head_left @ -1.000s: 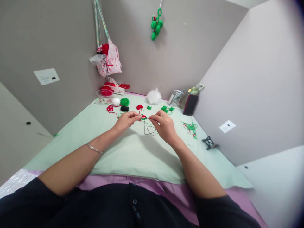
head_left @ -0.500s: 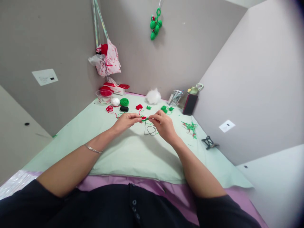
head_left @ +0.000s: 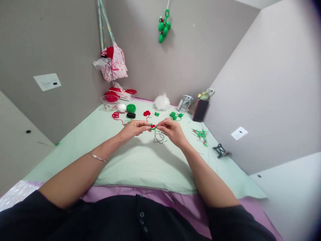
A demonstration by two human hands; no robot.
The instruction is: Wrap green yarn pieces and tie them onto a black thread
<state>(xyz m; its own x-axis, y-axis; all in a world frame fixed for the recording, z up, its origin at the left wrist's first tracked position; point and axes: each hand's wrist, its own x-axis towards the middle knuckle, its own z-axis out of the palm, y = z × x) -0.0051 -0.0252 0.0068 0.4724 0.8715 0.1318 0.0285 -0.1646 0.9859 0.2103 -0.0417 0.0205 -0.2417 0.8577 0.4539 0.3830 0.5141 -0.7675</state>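
A small red and green crochet piece is held just above the table, between my two hands. My left hand pinches its left side between thumb and fingers. At its right edge, my right hand has thumb and forefinger pressed together; whether a needle or hook is in that pinch is too small to tell. Dark thread hangs in loops below the piece. Just beyond my hands lie a red yarn bit, a small green yarn piece and a black thread spool.
A green yarn ball, a white ball and a clear tub stand back left. White stuffing, a pen holder and a dark phone line the back. Green scraps and a black stand lie right.
My right hand has turned slightly and lowered a little beside the crochet piece. More of the red middle shows, and the dark thread loops have shifted. My left hand stays almost where it was.
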